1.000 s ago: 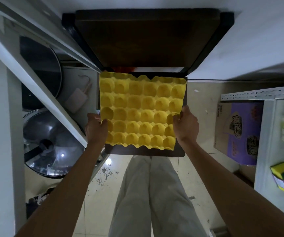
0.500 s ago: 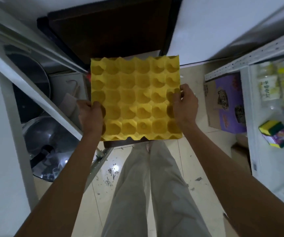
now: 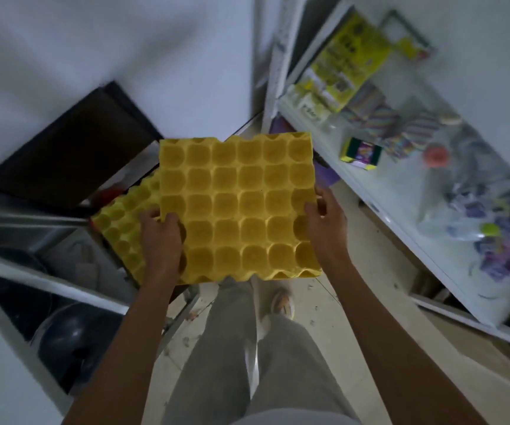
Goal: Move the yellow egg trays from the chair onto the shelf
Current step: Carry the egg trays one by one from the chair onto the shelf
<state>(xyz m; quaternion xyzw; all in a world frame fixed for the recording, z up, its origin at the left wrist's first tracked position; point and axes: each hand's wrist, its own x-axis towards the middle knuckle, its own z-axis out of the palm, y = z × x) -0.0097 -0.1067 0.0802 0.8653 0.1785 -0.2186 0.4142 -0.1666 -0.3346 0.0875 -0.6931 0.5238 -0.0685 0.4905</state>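
I hold a yellow egg tray point(image 3: 241, 207) flat in the air in front of me. My left hand point(image 3: 161, 237) grips its left edge and my right hand point(image 3: 324, 222) grips its right edge. A second yellow egg tray point(image 3: 125, 222) lies below and to the left on the dark chair point(image 3: 63, 154), partly hidden by the held tray and my left hand. The white shelf point(image 3: 394, 204) stands to the right, its nearest corner close to the held tray's far right corner.
The shelf holds a yellow package point(image 3: 342, 65), a small green and purple box point(image 3: 361, 153), striped items point(image 3: 379, 121) and a plastic bag point(image 3: 493, 228). A white rack with dark pots point(image 3: 69, 338) stands at the left. My legs and a shoe are below on the tiled floor.
I have lifted the top tray off the chair and turned right with it toward the shelf. A second tray left on the chair has come into view.
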